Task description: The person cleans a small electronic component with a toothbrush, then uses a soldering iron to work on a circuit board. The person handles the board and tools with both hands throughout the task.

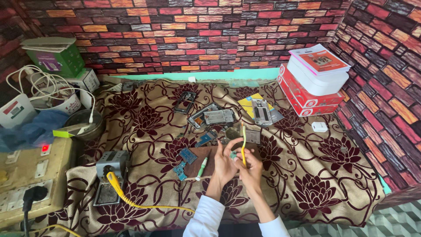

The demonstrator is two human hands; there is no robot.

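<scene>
The left hand (224, 161) was raised over the table with its fingers curled, and it pinched a small greenish part (233, 154) between the thumb and the fingertips; the part was too small to see its shape well. The right hand (252, 164) was closed around a thin yellow tool (243, 145), long like a pencil, which stood almost upright with its lower end close to the small part. Both hands were close together, nearly touching, above a brown rectangular mat (206, 159). Both arms wore white sleeves.

On the mat lay a white and green pen-shaped tool (201, 167), and just beside it were two small blue circuit boards (187, 156) with uneven edges. Behind the hands, several opened phone frames (213, 117) of grey metal lay flat, and one more phone frame (262, 111) rested on a yellow sheet. The table was covered by a soft cloth (333, 175) in beige with dark red flowers.

At the left stood a small grey metal station (111, 169) with a thick yellow cable (131, 199) that curved over the cloth. At the right back, red flat boxes (307, 98) were stacked, with a white rounded box (316, 79) on top. The walls had a brick pattern.
</scene>
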